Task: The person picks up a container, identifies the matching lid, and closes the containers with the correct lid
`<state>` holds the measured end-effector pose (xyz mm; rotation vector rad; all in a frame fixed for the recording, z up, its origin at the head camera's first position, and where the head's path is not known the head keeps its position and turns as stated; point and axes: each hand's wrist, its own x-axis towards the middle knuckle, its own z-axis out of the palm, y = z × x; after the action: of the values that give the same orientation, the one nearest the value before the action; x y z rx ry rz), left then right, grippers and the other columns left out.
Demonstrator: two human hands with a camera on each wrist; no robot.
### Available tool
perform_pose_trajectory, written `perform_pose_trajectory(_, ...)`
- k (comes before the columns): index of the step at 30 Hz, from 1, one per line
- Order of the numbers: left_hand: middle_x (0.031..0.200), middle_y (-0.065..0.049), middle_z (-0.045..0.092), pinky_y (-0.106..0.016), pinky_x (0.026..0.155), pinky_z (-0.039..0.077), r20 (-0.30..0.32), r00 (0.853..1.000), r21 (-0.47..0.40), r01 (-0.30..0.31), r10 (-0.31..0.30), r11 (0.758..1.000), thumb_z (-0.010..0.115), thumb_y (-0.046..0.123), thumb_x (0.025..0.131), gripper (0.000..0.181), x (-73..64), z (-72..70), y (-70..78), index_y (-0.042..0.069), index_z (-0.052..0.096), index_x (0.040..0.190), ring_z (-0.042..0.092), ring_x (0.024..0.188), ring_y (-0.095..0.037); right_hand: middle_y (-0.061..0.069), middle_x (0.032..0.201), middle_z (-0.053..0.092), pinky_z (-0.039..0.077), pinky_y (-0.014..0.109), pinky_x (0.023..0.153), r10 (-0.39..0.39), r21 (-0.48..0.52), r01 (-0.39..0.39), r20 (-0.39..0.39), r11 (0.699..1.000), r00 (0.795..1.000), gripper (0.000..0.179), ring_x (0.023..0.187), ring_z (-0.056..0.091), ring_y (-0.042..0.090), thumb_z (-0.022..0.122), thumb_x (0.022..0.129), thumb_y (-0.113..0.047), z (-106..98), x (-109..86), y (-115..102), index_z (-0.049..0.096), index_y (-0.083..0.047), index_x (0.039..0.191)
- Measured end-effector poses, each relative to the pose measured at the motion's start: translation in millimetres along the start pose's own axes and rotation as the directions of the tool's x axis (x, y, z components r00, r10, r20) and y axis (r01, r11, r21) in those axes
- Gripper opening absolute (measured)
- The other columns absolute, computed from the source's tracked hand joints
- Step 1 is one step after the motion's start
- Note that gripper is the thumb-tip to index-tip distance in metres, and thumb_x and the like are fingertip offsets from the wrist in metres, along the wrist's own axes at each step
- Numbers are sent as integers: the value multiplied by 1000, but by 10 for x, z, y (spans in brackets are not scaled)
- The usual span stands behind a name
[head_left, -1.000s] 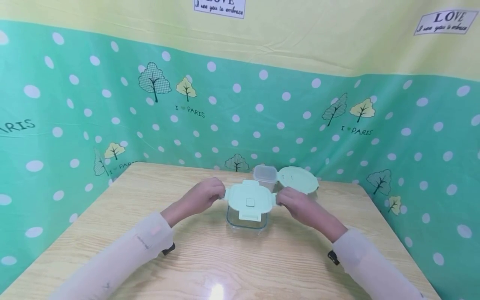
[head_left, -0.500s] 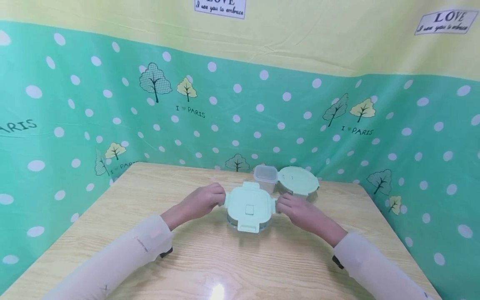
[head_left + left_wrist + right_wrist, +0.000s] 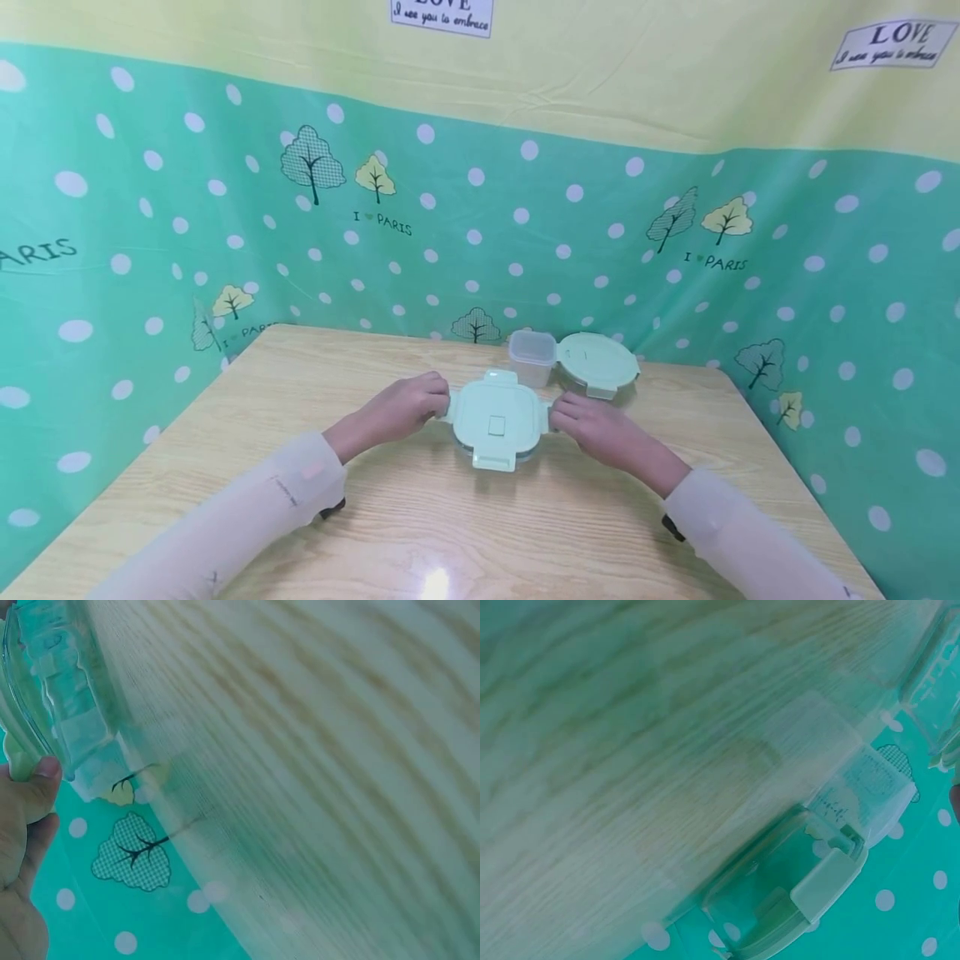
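A pale green snap-on lid [image 3: 497, 412] with a flap on each side lies over a clear glass food container [image 3: 71, 690], covering most of it in the head view. My left hand [image 3: 414, 406] pinches the lid's left flap; the left wrist view has the thumb [image 3: 46, 769] against its green edge. On the opposite side my right hand [image 3: 592, 423] grips the right flap with curled fingers. The front flap [image 3: 494, 462] and the back one stick outward. Only a sliver of the right hand shows in the right wrist view, at its right edge.
Behind the lid stands a small translucent plastic box [image 3: 532, 358]. Beside it, to the right, is a round container with a pale green lid [image 3: 597, 362]. A patterned green cloth [image 3: 420, 250] hangs along the far edge of the wooden table [image 3: 420, 533].
The lid has come down from above the glass container onto its top, both hands lowering with it and keeping hold of the side flaps. The items behind stay put.
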<state>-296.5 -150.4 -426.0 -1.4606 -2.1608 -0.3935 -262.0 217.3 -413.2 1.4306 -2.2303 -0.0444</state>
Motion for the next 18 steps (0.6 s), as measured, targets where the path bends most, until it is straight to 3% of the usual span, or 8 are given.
perform_pose_trajectory(8, 79, 6, 49, -13, 64, 44, 43, 999, 9, 20, -20, 1000, 61, -23, 78, 34, -13, -1, 33, 10, 60, 68, 45, 78, -9, -3, 97, 63, 54, 22, 82, -18, 12, 18, 16, 1000, 1000, 33, 93, 57, 12, 65, 79, 16, 49, -13, -13, 64, -12, 96)
perform_pose_trajectory(18, 76, 7, 48, -15, 62, 43, 67, 997, 0, 49, -49, 999, 64, -22, 78, 34, 3, 10, 32, 10, 58, 67, 43, 75, -8, -4, 96, 64, 55, 21, 82, -22, -41, 23, 22, 999, 1000, 26, 93, 57, 11, 69, 84, 10, 51, -12, -29, 64, -13, 96)
